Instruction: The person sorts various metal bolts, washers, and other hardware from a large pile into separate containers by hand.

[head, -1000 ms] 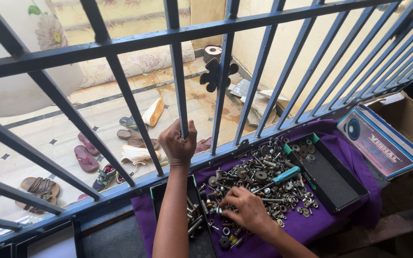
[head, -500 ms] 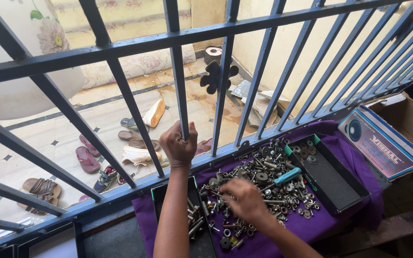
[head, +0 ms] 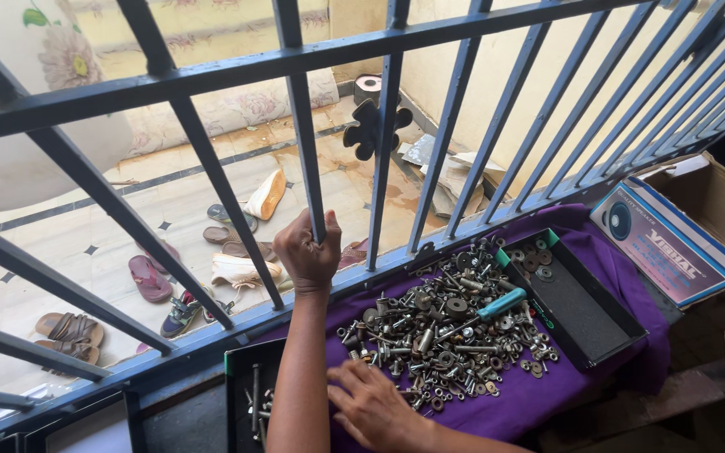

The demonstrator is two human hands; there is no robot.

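My left hand [head: 307,253] is closed around a vertical blue bar [head: 302,117] of the window grille. My right hand [head: 372,407] lies flat, fingers spread, on the purple cloth [head: 606,277] at the near edge of a heap of bolts, nuts and washers [head: 442,335]. It holds nothing that I can see. A tool with a teal handle [head: 501,304] lies on the heap. A black tray [head: 576,302] with a few washers sits to the right of the heap. Another black tray [head: 252,394] holding long bolts sits under my left forearm.
An open cardboard box [head: 715,201] and a blue printed box lid [head: 656,243] stand at the right. Beyond the grille [head: 463,59], far below, sandals and shoes [head: 148,277] lie on a tiled floor beside a flowered mattress [head: 237,109].
My right hand has drawn back from the middle of the heap toward me, to its near edge. My left hand stays on the bar. The camera has shifted slightly.
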